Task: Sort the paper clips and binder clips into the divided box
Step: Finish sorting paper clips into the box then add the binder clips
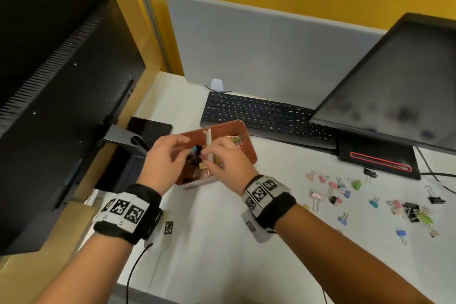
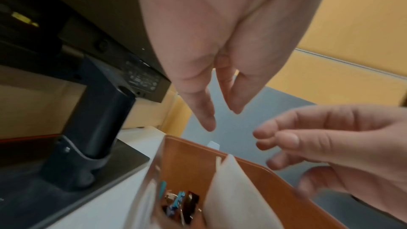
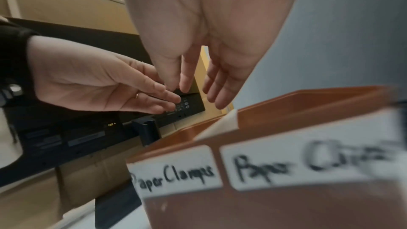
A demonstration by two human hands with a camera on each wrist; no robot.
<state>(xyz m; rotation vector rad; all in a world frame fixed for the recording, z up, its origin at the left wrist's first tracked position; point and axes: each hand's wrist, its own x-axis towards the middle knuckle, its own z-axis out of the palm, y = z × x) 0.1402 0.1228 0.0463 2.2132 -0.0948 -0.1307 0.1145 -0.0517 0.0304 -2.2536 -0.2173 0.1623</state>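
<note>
A brown divided box [image 1: 222, 128] stands on the white desk, split by a white divider [image 1: 209, 142]. Its left compartment holds black and blue binder clips [image 2: 178, 203]; its right one holds coloured paper clips [image 1: 235, 140]. Handwritten labels [image 3: 174, 177] on the front wall [image 3: 286, 212] read "Paper Clamps" and, blurred, "Paper Cl…". My left hand [image 1: 183, 145] hovers over the left compartment, fingers [image 2: 204, 119] straight and empty. My right hand [image 1: 212, 153] hangs just above the divider with relaxed fingers [image 3: 220, 98], holding nothing. Several loose binder clips [image 1: 338, 187] lie on the desk to the right.
A black keyboard [image 1: 266, 113] lies behind the box, with a tilted monitor [image 1: 394, 86] on its red-trimmed base [image 1: 380, 163] to the right. A large monitor back [image 1: 61, 81] and its stand [image 1: 138, 140] crowd the left. A grey partition [image 1: 259, 52] closes the back. A cable [image 1: 133, 274] runs off the near edge.
</note>
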